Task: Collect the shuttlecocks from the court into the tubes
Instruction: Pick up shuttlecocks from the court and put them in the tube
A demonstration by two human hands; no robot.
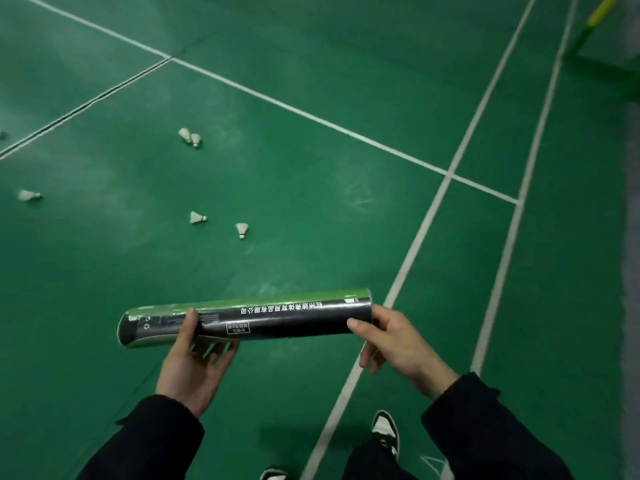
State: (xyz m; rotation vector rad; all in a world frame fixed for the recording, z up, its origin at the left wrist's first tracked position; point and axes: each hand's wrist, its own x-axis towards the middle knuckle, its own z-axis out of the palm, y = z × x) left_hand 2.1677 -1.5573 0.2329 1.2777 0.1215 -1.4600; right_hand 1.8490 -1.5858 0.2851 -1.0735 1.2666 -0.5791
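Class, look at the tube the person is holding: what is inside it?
That cannot be seen. The tube is opaque and held sideways by the left hand and right hand, neither end facing the camera. Five shuttlecocks, such as one, plainly lie outside it on the court.

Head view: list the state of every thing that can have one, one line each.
tube: held level in both hands, off the floor
left hand: grips the tube near its left end
right hand: grips the tube's right end
shuttlecocks: lying loose on the court floor, uncollected
shoe: standing on the court
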